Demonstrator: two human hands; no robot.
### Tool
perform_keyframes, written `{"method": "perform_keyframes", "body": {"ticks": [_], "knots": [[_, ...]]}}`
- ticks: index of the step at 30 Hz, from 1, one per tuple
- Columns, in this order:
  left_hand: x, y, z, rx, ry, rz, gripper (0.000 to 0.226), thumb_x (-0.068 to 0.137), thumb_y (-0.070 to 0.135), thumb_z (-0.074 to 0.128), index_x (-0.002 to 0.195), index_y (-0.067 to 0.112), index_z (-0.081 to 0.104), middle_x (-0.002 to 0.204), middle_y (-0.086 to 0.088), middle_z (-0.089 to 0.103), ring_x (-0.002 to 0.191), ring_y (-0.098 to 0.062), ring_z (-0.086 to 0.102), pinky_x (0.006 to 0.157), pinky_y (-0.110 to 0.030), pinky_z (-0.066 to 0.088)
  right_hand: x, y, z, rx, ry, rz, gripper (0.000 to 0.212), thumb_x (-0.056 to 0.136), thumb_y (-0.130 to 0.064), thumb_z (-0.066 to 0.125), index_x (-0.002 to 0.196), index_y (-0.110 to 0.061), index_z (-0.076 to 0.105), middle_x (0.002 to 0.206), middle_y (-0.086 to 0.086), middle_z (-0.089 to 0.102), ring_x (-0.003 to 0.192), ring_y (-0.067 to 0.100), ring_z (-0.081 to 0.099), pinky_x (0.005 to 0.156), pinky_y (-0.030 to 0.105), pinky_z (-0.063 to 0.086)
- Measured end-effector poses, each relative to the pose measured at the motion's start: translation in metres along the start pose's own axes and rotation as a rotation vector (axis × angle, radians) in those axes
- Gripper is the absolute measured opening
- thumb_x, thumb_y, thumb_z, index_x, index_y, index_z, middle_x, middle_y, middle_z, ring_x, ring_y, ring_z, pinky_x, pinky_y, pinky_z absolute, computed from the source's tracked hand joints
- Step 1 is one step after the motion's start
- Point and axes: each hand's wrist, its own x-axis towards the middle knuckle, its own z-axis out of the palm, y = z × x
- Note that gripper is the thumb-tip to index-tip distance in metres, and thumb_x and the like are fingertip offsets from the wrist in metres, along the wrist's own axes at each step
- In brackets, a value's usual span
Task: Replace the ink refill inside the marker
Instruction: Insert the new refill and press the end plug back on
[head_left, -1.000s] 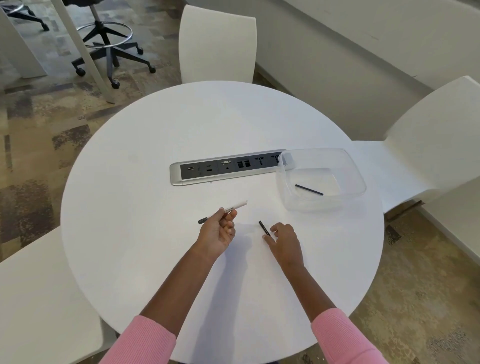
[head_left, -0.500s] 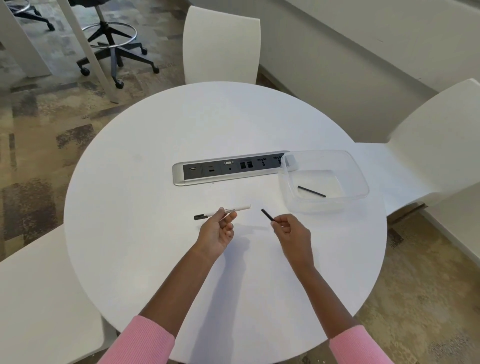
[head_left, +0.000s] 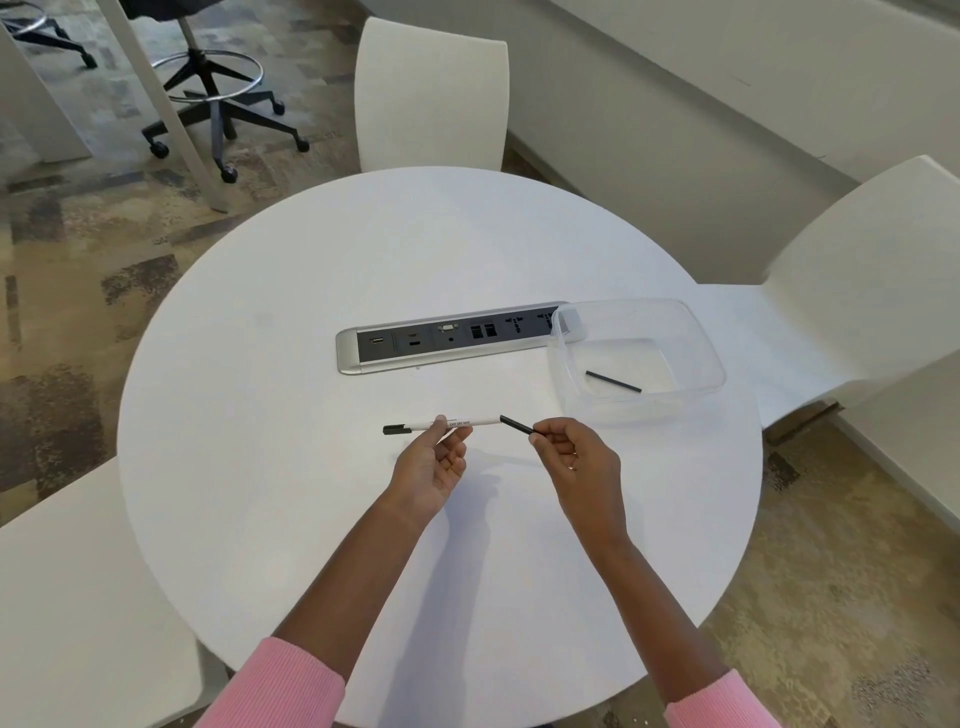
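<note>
My left hand (head_left: 434, 462) holds a white marker (head_left: 470, 423) level above the round white table (head_left: 260, 467). The marker's black capped end points left and its open end points right. My right hand (head_left: 571, 457) pinches a short black ink refill (head_left: 517, 425). The refill's far tip sits right at the marker's open end. A second black refill (head_left: 613, 381) lies inside the clear plastic container (head_left: 698, 343) at the right of the table.
A silver power and data strip (head_left: 447, 338) is set into the table's middle, its right end under the container's corner. White chairs stand at the far side (head_left: 431, 93), the right (head_left: 857, 291) and the near left (head_left: 67, 597). A black wheeled stool (head_left: 218, 88) stands on the carpet beyond.
My right hand picked the short refill up off the table and carried it left to the marker's open end. My left hand levelled the marker.
</note>
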Motion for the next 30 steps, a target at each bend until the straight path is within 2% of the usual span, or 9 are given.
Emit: {"method": "perform_keyframes", "body": {"ticks": [4,10,15,18,21,24,27,30], "knots": [[-0.001,0.001,0.001,0.013,-0.002,0.021,0.018,0.092,0.018,0.053,0.076,0.011,0.056,0.05,-0.003,0.07,0.033,-0.005,0.054,0.036,-0.011,0.044,-0.001,-0.001,-0.003,-0.092,-0.001,-0.095,0.009,0.083,-0.006,0.062,0.091,-0.01,0.065,0.084,0.001,0.064,0.072,0.004,0.058,0.067,0.003,0.043],[0.0,0.001,0.002,0.109,0.007,0.105,0.02,0.094,0.018,0.05,0.074,0.013,0.056,0.049,0.001,0.069,0.034,-0.004,0.053,0.038,-0.011,0.044,0.004,-0.006,-0.007,-0.251,-0.056,-0.238,0.01,0.083,-0.001,0.061,0.09,-0.005,0.066,0.087,0.009,0.064,0.072,0.014,0.058,0.074,0.019,0.045],[-0.001,0.0,0.003,0.178,-0.009,0.154,0.019,0.094,0.019,0.049,0.077,0.014,0.056,0.049,0.004,0.068,0.04,-0.003,0.055,0.042,-0.013,0.048,0.007,-0.007,-0.004,-0.209,-0.085,-0.185,0.01,0.082,-0.003,0.062,0.091,-0.005,0.067,0.088,0.01,0.067,0.074,0.014,0.059,0.072,0.012,0.045],[-0.001,-0.001,0.006,0.17,-0.041,0.171,0.018,0.094,0.018,0.049,0.079,0.011,0.057,0.05,0.003,0.069,0.041,-0.002,0.059,0.045,-0.014,0.051,0.008,-0.008,0.0,-0.116,-0.082,-0.079,0.009,0.082,-0.006,0.063,0.09,-0.007,0.068,0.084,0.005,0.067,0.071,0.006,0.06,0.067,0.004,0.044],[-0.002,-0.004,0.009,0.141,-0.078,0.166,0.019,0.094,0.016,0.048,0.079,0.01,0.057,0.051,0.001,0.069,0.044,-0.005,0.063,0.048,-0.015,0.054,0.009,-0.008,0.006,-0.033,-0.054,0.051,0.007,0.083,-0.01,0.064,0.086,-0.008,0.069,0.072,-0.004,0.066,0.061,0.0,0.059,0.06,0.004,0.045],[-0.002,-0.004,0.009,0.1,-0.077,0.164,0.02,0.094,0.014,0.048,0.078,0.008,0.057,0.05,0.0,0.068,0.047,-0.008,0.066,0.05,-0.017,0.056,0.01,-0.008,0.009,0.022,-0.041,0.116,0.009,0.083,-0.011,0.063,0.088,-0.007,0.069,0.071,-0.006,0.065,0.062,0.004,0.06,0.057,0.004,0.047],[-0.001,-0.003,0.009,0.066,-0.066,0.162,0.019,0.093,0.011,0.05,0.077,0.006,0.059,0.058,-0.005,0.067,0.049,-0.01,0.067,0.051,-0.018,0.056,0.006,-0.009,0.009,-0.024,-0.042,0.032,0.013,0.083,-0.007,0.062,0.096,-0.008,0.067,0.086,0.001,0.068,0.073,0.008,0.062,0.068,0.005,0.047],[-0.001,-0.002,0.009,0.065,-0.069,0.17,0.015,0.091,0.009,0.053,0.078,0.005,0.059,0.065,-0.006,0.066,0.05,-0.01,0.067,0.052,-0.018,0.057,0.003,-0.009,0.008,-0.171,-0.057,-0.13,0.016,0.085,-0.004,0.059,0.099,-0.007,0.066,0.091,0.008,0.068,0.081,0.018,0.062,0.076,0.021,0.049]]}}
